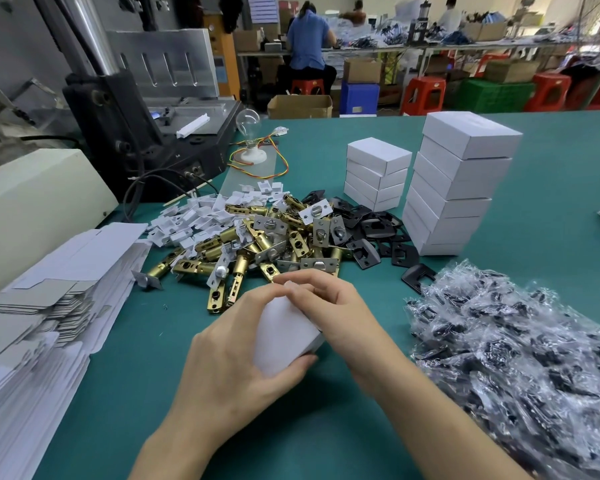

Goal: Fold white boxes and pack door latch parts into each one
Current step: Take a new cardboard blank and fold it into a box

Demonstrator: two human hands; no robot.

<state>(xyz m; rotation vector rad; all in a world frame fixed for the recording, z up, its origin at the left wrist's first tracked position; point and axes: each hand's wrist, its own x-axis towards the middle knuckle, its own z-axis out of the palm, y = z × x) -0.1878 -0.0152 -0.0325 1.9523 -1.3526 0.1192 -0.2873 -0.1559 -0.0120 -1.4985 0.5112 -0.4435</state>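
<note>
Both hands were closed on one white box [284, 337] over the table [326, 434]. The left hand [232, 351] wrapped round its near end with the thumb underneath. The right hand [333, 306] curled its fingers over the far end, apparently working a flap there. Whether the box already held parts could not be told.

To do this well, the left hand should probably keep the walls square without crushing them, so the right fingertips can tuck the flap straight in rather than crease it.

Just beyond the hands lay a heap of brass latches [257, 237], with white plastic pieces [201, 216] beyond on the left and black plates [371, 226] beyond on the right. A pile of flat box blanks [49, 306] spread to the left of the hands, and a mound of small bags [520, 358] sat to their right. Bare table lay beneath and behind the hands, likely room enough to turn the box.

Two stacks of closed boxes [461, 188] stood well beyond the right hand. The taller looked uneven, so adding to it would want a gentle touch.
</note>
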